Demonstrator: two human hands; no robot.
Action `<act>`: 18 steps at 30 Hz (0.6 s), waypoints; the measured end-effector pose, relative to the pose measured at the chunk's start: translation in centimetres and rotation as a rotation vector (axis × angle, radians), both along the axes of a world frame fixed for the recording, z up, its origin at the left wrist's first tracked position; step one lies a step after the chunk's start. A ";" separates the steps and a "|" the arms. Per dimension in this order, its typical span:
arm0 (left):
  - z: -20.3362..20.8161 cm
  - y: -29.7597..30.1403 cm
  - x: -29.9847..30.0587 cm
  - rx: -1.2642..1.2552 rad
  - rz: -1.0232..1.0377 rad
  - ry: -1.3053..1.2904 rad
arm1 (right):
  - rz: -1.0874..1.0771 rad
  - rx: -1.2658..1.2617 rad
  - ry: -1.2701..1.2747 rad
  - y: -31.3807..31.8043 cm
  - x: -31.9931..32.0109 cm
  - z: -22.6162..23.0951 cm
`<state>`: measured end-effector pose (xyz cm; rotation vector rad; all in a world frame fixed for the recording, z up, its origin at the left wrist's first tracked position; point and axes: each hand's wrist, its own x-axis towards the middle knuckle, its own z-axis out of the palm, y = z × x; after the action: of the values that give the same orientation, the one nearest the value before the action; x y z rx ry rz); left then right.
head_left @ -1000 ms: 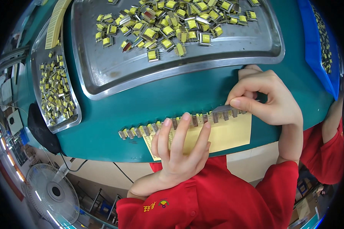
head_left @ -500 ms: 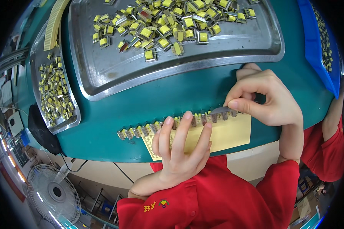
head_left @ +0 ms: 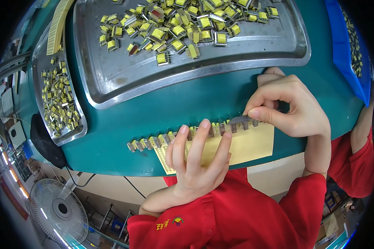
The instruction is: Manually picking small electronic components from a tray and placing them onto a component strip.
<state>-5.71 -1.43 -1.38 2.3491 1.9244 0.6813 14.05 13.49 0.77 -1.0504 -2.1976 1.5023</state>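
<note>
A row of small yellow-and-grey transformer parts [head_left: 162, 140] lies in a line on the green table, along the top edge of a yellow sticker sheet [head_left: 245, 147]. My left hand [head_left: 195, 162] lies flat on the sheet with its fingertips pressing against the middle of the row. My right hand [head_left: 289, 106] is at the row's right end, thumb and forefinger pinched on a small grey strip [head_left: 239, 119] lying over the last parts.
A large steel tray [head_left: 153, 81] with several loose yellow parts sits beyond the row. A smaller steel tray [head_left: 72, 130] of parts stands at the left, a blue bin [head_left: 347, 54] at the right. A fan [head_left: 58, 209] stands on the floor below the table edge.
Both hands stay on the row. The right hand's pinch has shifted slightly along the right end; otherwise the view only moved a little.
</note>
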 end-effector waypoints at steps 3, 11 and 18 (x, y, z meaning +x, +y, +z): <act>0.0 0.1 0.0 -0.003 -0.001 0.001 | 0.006 0.065 0.057 -0.1 0.0 -0.3; 0.3 0.3 0.3 -0.012 0.000 0.026 | -0.002 0.015 0.033 0.1 0.0 0.0; 0.0 0.4 0.2 0.038 -0.016 0.100 | -0.001 0.045 0.040 0.1 0.1 -0.2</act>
<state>-5.49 -0.99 -1.42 2.4633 1.9463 0.6153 14.10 13.59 0.53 -0.9991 -2.1924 1.4543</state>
